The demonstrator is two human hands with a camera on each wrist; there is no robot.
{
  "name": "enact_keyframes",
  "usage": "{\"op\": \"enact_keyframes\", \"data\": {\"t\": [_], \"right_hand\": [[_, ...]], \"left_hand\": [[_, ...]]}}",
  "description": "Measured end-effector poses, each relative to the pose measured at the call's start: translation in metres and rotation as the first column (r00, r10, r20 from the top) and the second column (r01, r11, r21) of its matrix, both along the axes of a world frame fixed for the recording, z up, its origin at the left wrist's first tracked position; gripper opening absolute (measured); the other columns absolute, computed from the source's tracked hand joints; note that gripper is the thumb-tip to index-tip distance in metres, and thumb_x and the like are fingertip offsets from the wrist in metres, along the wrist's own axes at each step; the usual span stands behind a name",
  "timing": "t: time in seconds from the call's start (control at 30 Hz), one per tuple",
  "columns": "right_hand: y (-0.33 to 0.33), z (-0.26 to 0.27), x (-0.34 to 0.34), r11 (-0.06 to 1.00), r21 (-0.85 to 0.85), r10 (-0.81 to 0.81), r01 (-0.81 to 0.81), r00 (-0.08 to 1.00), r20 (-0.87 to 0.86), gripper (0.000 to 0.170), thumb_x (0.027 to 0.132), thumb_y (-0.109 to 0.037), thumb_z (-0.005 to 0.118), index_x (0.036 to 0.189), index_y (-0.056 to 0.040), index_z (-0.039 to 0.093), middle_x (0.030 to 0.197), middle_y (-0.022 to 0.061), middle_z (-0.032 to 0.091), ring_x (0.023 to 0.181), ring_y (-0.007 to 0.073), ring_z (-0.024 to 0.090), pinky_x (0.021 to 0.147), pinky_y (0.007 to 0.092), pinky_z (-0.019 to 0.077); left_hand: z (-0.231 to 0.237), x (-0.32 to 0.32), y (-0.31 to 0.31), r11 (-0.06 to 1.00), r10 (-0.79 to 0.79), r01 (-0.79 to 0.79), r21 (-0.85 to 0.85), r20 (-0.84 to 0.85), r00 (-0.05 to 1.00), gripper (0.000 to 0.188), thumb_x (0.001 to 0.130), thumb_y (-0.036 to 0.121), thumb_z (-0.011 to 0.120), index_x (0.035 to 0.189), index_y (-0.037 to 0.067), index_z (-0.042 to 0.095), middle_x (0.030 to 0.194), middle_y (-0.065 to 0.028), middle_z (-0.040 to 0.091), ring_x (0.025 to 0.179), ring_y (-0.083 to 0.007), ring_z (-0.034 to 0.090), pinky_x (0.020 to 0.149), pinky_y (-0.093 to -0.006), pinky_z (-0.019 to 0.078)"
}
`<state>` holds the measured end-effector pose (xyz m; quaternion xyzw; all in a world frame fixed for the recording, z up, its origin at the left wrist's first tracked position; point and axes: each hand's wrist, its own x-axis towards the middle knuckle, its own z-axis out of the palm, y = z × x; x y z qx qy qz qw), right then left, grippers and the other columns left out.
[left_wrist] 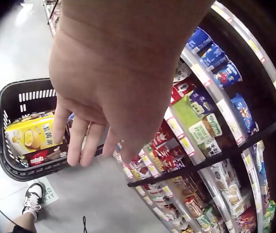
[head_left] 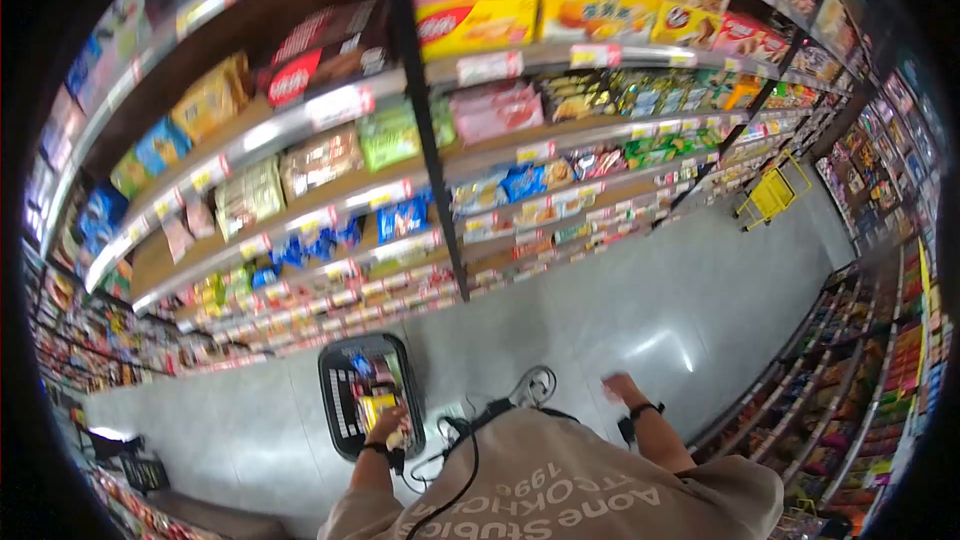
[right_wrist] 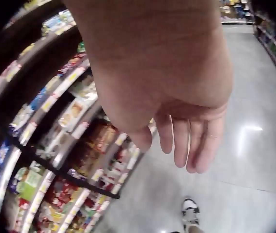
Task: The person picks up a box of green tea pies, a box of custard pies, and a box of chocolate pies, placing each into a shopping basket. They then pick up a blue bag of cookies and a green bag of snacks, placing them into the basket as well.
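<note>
My left hand point(head_left: 388, 424) hangs over the near end of a black shopping basket point(head_left: 413, 390), its fingers extended and holding nothing in the left wrist view. Inside the basket lie a yellow box point(left_wrist: 33, 138) with a round pastry printed on it, a dark and red nabati pack point(left_wrist: 41, 156) and several other packs partly covered by the hand. On the other side of the body, my right hand point(right_wrist: 162, 107) hangs above the floor with loose, slightly bent fingers and nothing in them.
Long shelves point(head_left: 470, 70) of boxed and bagged snacks run along the front. More shelves point(head_left: 840, 390) line the right side. Grey floor point(head_left: 600, 310) lies between them. A yellow cart point(head_left: 772, 195) stands farther along the aisle. Cables point(head_left: 535, 385) hang near the shirt.
</note>
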<state>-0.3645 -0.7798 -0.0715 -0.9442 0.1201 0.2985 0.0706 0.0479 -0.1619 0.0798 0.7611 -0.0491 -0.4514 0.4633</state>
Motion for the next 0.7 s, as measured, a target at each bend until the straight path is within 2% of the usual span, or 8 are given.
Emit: {"op": "enact_keyframes", "data": {"t": [0.03, 0.07, 0.1, 0.13, 0.17, 0.2, 0.3, 0.7], "right_hand": [[-0.012, 0.046, -0.030, 0.995, 0.101, -0.002, 0.018, 0.987, -0.158, 0.023, 0.080, -0.030, 0.066, 0.099, -0.0174, 0.068, 0.086, 0.0062, 0.072, 0.083, 0.0277, 0.070, 0.068, 0.0426, 0.0557], [0.005, 0.090, -0.035, 0.651, 0.314, -0.607, 0.691, 0.723, -0.330, 0.027, 0.083, -0.029, 0.067, 0.102, -0.0101, 0.065, 0.089, 0.0114, 0.070, 0.081, 0.0304, 0.069, 0.067, 0.0454, 0.0562], [0.019, 0.123, -0.045, -0.075, 0.390, -0.927, 0.918, 0.081, -0.367, 0.033, 0.085, -0.029, 0.067, 0.106, -0.0027, 0.063, 0.091, 0.0166, 0.069, 0.078, 0.0332, 0.069, 0.067, 0.0483, 0.0567], [0.012, 0.115, -0.074, -0.344, 0.467, -0.856, 0.814, -0.067, -0.513, 0.035, 0.090, -0.029, 0.066, 0.107, 0.0020, 0.061, 0.092, 0.0196, 0.066, 0.079, 0.0343, 0.067, 0.066, 0.0462, 0.0580], [-0.004, 0.084, -0.105, -0.192, 0.475, -0.803, 0.859, 0.141, -0.579, 0.033, 0.094, -0.027, 0.063, 0.109, 0.0018, 0.061, 0.097, 0.0185, 0.068, 0.083, 0.0334, 0.067, 0.066, 0.0436, 0.0579], [0.018, 0.163, -0.078, -0.363, 0.331, -0.854, 0.871, -0.169, -0.492, 0.031, 0.094, -0.023, 0.061, 0.112, 0.0019, 0.061, 0.104, 0.0201, 0.069, 0.083, 0.0335, 0.067, 0.068, 0.0443, 0.0564], [0.013, 0.145, -0.095, -0.440, 0.338, -0.811, 0.832, -0.207, -0.547, 0.031, 0.094, -0.023, 0.062, 0.112, 0.0022, 0.061, 0.109, 0.0207, 0.069, 0.083, 0.0324, 0.068, 0.068, 0.0433, 0.0556], [-0.036, 0.149, -0.013, -0.329, 0.634, -0.872, 0.700, 0.034, -0.489, 0.033, 0.090, -0.026, 0.066, 0.114, -0.0044, 0.061, 0.097, 0.0120, 0.069, 0.079, 0.0265, 0.068, 0.067, 0.0411, 0.0587]], "left_hand": [[-0.015, 0.013, -0.004, 1.000, -0.002, 0.003, 0.027, -0.068, 0.998, 0.021, 0.093, 0.021, 0.055, 0.093, 0.004, 0.068, 0.079, -0.0050, 0.068, 0.068, -0.0192, 0.068, 0.056, -0.0331, 0.0548], [-0.011, 0.021, -0.016, 0.999, 0.032, -0.030, 0.040, -0.065, 0.997, 0.023, 0.093, 0.024, 0.054, 0.097, 0.005, 0.067, 0.081, -0.0055, 0.069, 0.070, -0.0207, 0.069, 0.056, -0.0344, 0.0553], [-0.002, 0.028, -0.032, 0.997, 0.066, -0.063, 0.052, -0.066, 0.996, 0.025, 0.094, 0.026, 0.054, 0.101, 0.006, 0.067, 0.083, -0.0060, 0.069, 0.071, -0.0221, 0.069, 0.057, -0.0357, 0.0557], [0.008, 0.039, -0.046, 0.991, 0.025, -0.016, 0.129, -0.065, 0.998, 0.029, 0.095, 0.032, 0.053, 0.110, 0.010, 0.065, 0.092, -0.0039, 0.071, 0.079, -0.0199, 0.070, 0.059, -0.0387, 0.0542], [0.015, 0.043, -0.060, 0.977, -0.012, 0.028, 0.210, -0.077, 0.997, 0.035, 0.096, 0.037, 0.051, 0.119, 0.013, 0.063, 0.101, -0.0018, 0.073, 0.086, -0.0178, 0.071, 0.062, -0.0416, 0.0528], [0.001, 0.061, -0.059, 0.995, -0.020, 0.037, 0.094, -0.179, 0.984, 0.037, 0.096, 0.038, 0.052, 0.121, 0.013, 0.062, 0.106, -0.0035, 0.072, 0.086, -0.0202, 0.071, 0.066, -0.0404, 0.0524], [0.013, 0.072, -0.129, 0.953, -0.034, 0.068, 0.295, -0.120, 0.992, 0.040, 0.096, 0.040, 0.053, 0.126, 0.013, 0.059, 0.104, -0.0057, 0.072, 0.086, -0.0211, 0.070, 0.068, -0.0399, 0.0514], [0.153, 0.085, -0.392, 0.839, -0.356, 0.460, -0.291, 0.345, 0.868, 0.035, 0.096, 0.023, 0.063, 0.121, -0.001, 0.059, 0.102, -0.0084, 0.068, 0.093, -0.0162, 0.065, 0.081, -0.0307, 0.0534]]}}
